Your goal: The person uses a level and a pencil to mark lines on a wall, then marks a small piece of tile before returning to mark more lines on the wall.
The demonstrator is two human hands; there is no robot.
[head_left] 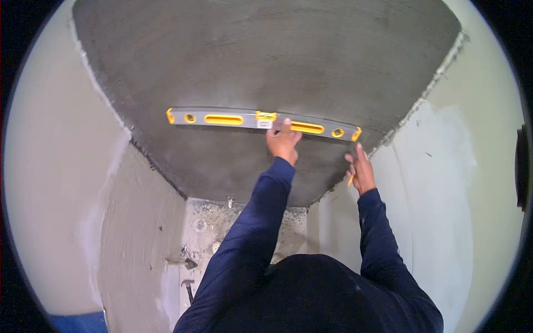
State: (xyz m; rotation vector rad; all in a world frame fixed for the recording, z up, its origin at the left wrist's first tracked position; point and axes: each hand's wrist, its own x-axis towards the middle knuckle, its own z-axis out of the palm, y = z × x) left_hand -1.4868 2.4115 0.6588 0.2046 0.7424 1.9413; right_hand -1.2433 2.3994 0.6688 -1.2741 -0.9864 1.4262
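Observation:
A grey spirit level [224, 119] with yellow end caps and slots lies against the grey wet-looking cement wall [266, 61], its right end slightly lower in this view. My left hand [283, 144] holds it just right of the middle, with fingers over its face. Below the level's right end is my right hand [363, 171], its fingers closed around a thin yellow pencil [350, 181]. One finger points up towards the end cap. Most of the pencil is hidden by the hand.
Pale side walls [64, 139] flank the cement surface, with rough edges at the joins. On the speckled floor [288, 233] lie a hammer [187, 287] and another dark-headed tool [190, 263]. A small pipe fitting [231, 201] shows at the wall's base. Something blue [80, 323] is at lower left.

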